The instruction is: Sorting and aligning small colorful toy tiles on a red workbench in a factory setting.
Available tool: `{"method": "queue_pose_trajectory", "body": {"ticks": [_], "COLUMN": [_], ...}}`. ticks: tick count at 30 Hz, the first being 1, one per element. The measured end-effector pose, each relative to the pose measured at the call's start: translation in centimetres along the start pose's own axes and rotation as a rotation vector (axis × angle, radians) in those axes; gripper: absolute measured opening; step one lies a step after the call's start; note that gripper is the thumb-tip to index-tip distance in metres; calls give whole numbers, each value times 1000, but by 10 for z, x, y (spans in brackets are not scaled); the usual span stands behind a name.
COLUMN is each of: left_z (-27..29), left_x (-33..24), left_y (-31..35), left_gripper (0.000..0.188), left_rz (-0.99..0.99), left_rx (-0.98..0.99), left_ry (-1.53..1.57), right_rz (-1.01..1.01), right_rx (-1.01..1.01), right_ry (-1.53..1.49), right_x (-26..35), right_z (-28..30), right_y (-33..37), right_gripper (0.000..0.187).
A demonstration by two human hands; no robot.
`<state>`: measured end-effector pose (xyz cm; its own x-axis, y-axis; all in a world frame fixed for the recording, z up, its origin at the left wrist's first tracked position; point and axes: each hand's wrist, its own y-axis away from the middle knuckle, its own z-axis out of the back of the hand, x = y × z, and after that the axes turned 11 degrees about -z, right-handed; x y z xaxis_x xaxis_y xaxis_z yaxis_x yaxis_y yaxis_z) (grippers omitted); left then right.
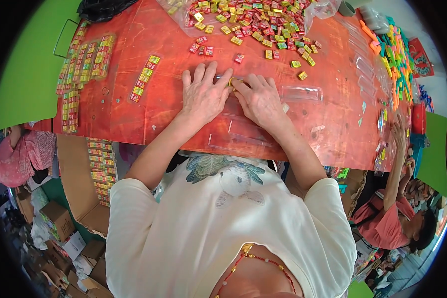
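My left hand lies palm down on the red table, its fingers stretched and apart. Beside it, my right hand is bent with thumb and fingertips together at a small yellow piece, mostly hidden between the hands. A clear edge shows behind the fingertips; what it belongs to is covered. Left of my hands lies a clear strip tray filled with a row of small yellow and red boxes. An unfilled clear tray is just right of my right hand, and more clear trays lie near the table's front edge.
A heap of small red and yellow boxes spreads across the back, some loose ones nearer. Filled trays are stacked at the left. Colourful plastic pieces pile up at the right, where another person works. A cardboard box stands below left.
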<state>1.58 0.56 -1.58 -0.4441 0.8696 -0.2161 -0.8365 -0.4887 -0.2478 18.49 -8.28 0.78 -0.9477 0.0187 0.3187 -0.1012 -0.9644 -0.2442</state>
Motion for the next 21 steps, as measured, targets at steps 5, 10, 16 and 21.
{"method": "queue_pose_trajectory", "body": {"ticks": [5,10,16,21], "left_z": [-7,2,5,1], "left_x": [-5,-3,-13,-8], "left_y": [0,-2,-24,-24], "left_gripper": [61,63,55,61], "left_rz": [6,-116,-310,-363], "left_rx": [-28,-93,42,28], "left_ry": [-74,39,48,21], "right_rz": [-75,-245,-348,-262], "right_rx": [-20,-106,-79,-83], "right_ry": [-172,-75,-57,41], "right_x": [-13,-43,-49,-33], "right_z": [11,35,36,26], "right_y": [4,24,42,44], "right_gripper": [30,27,26,26]}}
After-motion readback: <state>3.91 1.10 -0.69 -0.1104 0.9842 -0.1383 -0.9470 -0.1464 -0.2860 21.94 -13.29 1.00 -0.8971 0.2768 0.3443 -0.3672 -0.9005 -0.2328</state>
